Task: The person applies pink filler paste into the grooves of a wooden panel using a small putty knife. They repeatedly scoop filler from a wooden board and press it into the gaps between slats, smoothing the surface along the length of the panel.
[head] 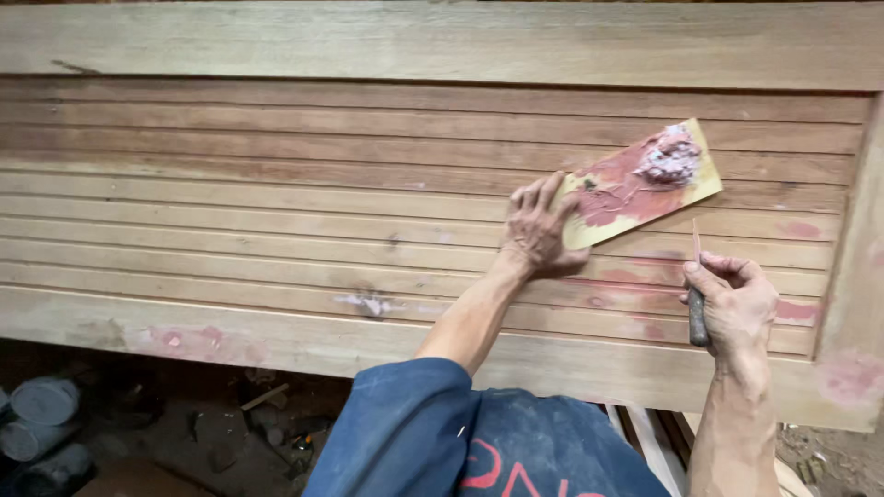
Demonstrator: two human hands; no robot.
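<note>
Nearest the camera: dark blue sleeve on the left arm, with a fold of blue cloth carrying red print beside it. Dim floor lower left had grey cylinders and loose scraps, too dark to identify.

Hands were well apart, each closed on its own item. Right hand was wrapped around the dark handle of a putty knife; the thin blade stood roughly upright, its edge against the slats. Whether filler sat on the blade couldn't be told.

Left hand gripped the lower-left end of a small yellowish board, fingers spread over its face and pressing it flat against the panel. Board tilted up to the right, smeared with reddish-pink filler, with a paler lump of filler near its upper-right end.

Behind both: a large louvred wooden panel, horizontal slats inside a plain frame. Pink patches of filler showed on the slats near the knife, on the right stile and along the bottom rail at left. A whitish smear sat on a lower slat, mid panel. Top rail ran across the far edge of view.
</note>
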